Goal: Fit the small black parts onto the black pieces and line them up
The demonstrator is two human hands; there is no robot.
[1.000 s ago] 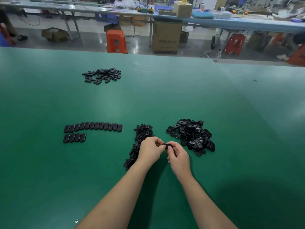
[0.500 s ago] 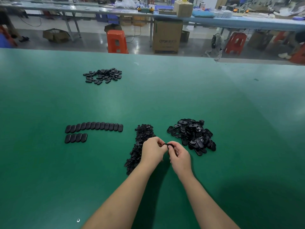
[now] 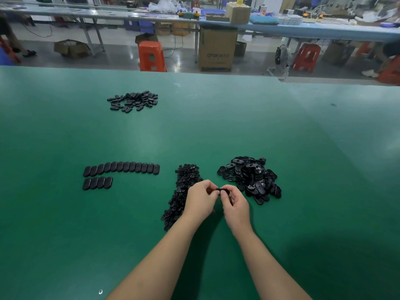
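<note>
Between the two hands, just above the green surface (image 3: 216,131), sits one black oval piece (image 3: 223,192), pinched from both sides. Left hand (image 3: 200,200) curls its fingers and thumb onto the piece's left end; right hand (image 3: 236,207) curls round its right end, thumb on top. Whether a small part is already on it cannot be told. Just left of the left hand runs a long heap of small black parts (image 3: 180,195), knobbly and matte. Just right of the right hand lies a loose pile of black oval pieces (image 3: 251,177), smooth, some showing holes. Well to the left, finished ovals stand in two neat rows (image 3: 121,169), edges touching. Far beyond them lies another scattered pile (image 3: 134,100).
</note>
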